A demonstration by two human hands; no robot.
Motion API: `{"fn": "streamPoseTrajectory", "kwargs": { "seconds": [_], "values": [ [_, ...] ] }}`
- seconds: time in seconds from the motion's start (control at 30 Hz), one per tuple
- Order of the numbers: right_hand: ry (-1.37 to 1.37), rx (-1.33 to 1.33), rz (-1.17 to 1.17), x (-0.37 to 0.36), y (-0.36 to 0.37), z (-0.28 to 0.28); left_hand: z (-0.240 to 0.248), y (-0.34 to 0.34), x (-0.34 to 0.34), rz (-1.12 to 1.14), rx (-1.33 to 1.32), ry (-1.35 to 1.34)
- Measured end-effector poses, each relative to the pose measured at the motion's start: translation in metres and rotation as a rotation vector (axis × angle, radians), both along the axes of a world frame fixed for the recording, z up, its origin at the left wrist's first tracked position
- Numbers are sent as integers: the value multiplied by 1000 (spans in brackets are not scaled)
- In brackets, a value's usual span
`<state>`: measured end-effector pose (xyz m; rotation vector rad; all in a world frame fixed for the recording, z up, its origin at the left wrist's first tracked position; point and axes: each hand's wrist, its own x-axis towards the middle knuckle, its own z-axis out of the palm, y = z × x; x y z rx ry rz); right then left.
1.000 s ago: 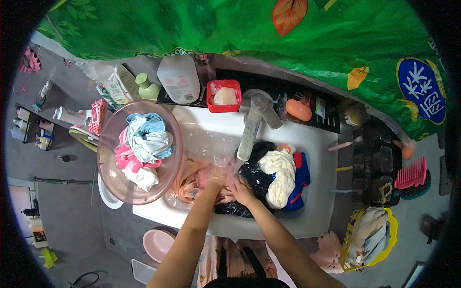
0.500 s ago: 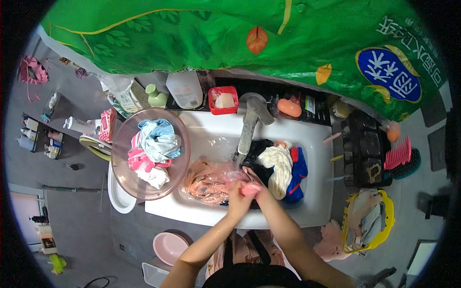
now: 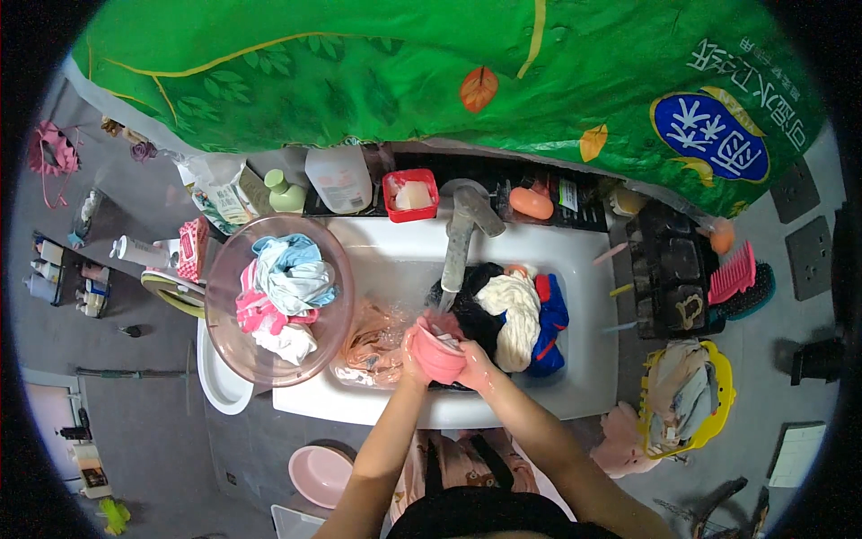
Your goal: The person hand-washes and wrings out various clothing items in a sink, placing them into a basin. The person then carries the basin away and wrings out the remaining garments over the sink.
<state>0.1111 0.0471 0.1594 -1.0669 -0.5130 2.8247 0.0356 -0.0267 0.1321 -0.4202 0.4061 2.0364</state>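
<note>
Under the grey tap [image 3: 460, 238], a wet pink cloth [image 3: 438, 357] is bunched between my two hands. My left hand [image 3: 413, 361] grips its left side, and my right hand [image 3: 478, 366] closes on its right side. Water runs from the spout onto it. Just left of it, a peach garment [image 3: 370, 346] lies in the water of the white sink [image 3: 404, 413]. To the right sit a black garment [image 3: 482, 310], a cream twisted cloth [image 3: 514, 319] and a blue garment with red trim [image 3: 548, 337].
A clear pinkish basin [image 3: 343, 287] holding light blue, pink and white clothes overhangs the sink's left end. Behind stand a white jug [image 3: 338, 180], a red soap box [image 3: 420, 213] and orange soap [image 3: 532, 204]. A yellow basket [image 3: 725, 395] stands right; a green package [image 3: 359, 81] hangs above.
My hands have spread apart and shifted slightly left, opening the squeezed pink cloth into a wider bundle. The view has shifted slightly.
</note>
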Motion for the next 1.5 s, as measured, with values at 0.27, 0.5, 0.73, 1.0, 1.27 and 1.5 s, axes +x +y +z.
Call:
{"fn": "streamPoseTrajectory", "kwargs": {
  "seconds": [0.27,0.5,0.73,1.0,1.27,1.5],
  "values": [
    [50,-278,0,17,24,-22,-3,-7,-4,-109,-274,692],
    [-42,-229,168,14,32,-36,20,-1,12,222,-867,1700],
    [139,-289,-58,-12,30,-45,29,6,21,357,-445,2043],
    [-106,115,-165,-28,12,0,39,8,12,374,-661,521],
    [-71,1655,270,-19,16,11,-8,6,-19,-502,-346,180],
    [-60,1618,324,-15,-9,18,-4,-20,-17,-546,-330,242]
  ]
}}
